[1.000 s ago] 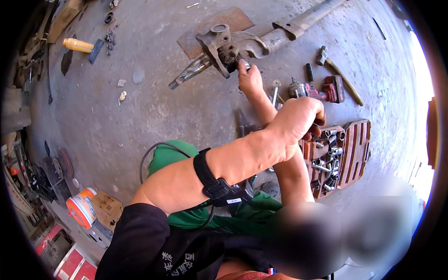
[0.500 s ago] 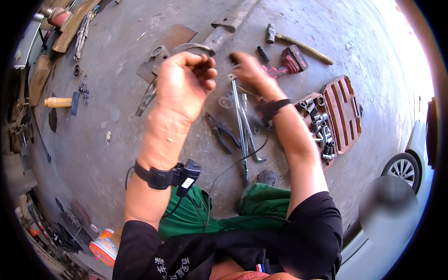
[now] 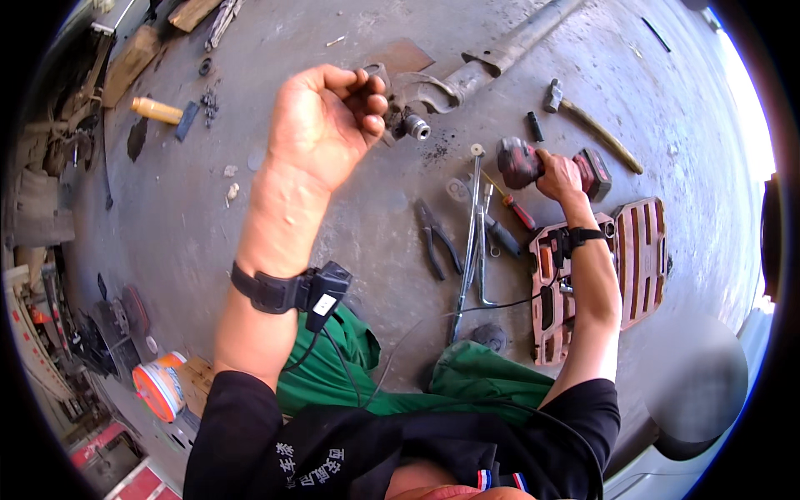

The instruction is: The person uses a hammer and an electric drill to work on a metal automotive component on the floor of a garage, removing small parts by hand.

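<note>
My left hand (image 3: 333,117) is raised palm up beside the rusty axle knuckle (image 3: 429,92), fingers curled; whether they hold anything I cannot make out. A silver cylindrical fitting (image 3: 417,125) shows at the joint by my fingertips. My right hand (image 3: 560,175) is closed on a red-and-black cordless impact driver (image 3: 518,162), over the floor. Below it lie a screwdriver (image 3: 521,212), pliers (image 3: 437,237) and long steel wrenches (image 3: 471,250). An open brown socket case (image 3: 642,258) sits under my right forearm.
A hammer (image 3: 608,133) and black socket (image 3: 535,125) lie at upper right, the axle tube (image 3: 542,33) running beyond. At left are a yellow-handled tool (image 3: 154,108), wood blocks (image 3: 133,67), clutter and an orange-white bucket (image 3: 158,387). Part of a pale car body (image 3: 725,437) shows at lower right.
My left arm swung from across my body to the left and up to the joint. My right hand left the joint, moved right and took hold of the impact driver, now tilted differently.
</note>
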Demonstrator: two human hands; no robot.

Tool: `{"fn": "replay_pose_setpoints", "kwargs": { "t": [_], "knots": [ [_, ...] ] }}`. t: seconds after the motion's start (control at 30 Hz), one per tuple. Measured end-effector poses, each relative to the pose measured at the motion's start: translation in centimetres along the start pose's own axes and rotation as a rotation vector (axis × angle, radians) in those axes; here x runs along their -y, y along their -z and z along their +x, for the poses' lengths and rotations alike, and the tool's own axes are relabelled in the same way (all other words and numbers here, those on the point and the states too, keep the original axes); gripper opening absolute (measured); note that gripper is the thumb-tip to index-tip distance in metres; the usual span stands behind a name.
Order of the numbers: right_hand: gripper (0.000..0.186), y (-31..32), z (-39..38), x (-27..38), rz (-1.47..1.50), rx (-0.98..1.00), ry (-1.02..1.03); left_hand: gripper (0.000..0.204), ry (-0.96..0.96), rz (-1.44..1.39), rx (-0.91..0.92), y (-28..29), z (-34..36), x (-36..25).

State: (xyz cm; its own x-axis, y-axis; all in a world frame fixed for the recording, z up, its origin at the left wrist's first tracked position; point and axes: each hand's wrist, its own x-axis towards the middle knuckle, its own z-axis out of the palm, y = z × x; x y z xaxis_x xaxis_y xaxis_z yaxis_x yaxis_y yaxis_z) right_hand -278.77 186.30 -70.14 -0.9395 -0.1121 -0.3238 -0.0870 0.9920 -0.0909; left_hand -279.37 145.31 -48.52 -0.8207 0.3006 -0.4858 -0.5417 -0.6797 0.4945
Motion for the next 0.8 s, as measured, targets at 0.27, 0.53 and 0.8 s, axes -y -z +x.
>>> {"fn": "replay_pose_setpoints", "kwargs": {
  "t": [0.27, 0.53, 0.8],
  "knots": [
    [0.033, 8.6, -5.8, 9.5, 1.194, 0.177, -0.072, 0.013, 0.022, -0.051, 0.137, -0.8, 1.1, 0.2],
    [0.010, 0.8, -4.9, 20.7, 2.073, 0.344, -0.538, 0.013, 0.010, -0.096, 0.204, -1.4, 0.7, 0.5],
    [0.009, -2.5, -4.5, 23.1, 2.127, 0.374, -0.454, 0.013, -0.032, -0.140, 0.174, 0.0, -0.2, -1.1]
  ]
}}
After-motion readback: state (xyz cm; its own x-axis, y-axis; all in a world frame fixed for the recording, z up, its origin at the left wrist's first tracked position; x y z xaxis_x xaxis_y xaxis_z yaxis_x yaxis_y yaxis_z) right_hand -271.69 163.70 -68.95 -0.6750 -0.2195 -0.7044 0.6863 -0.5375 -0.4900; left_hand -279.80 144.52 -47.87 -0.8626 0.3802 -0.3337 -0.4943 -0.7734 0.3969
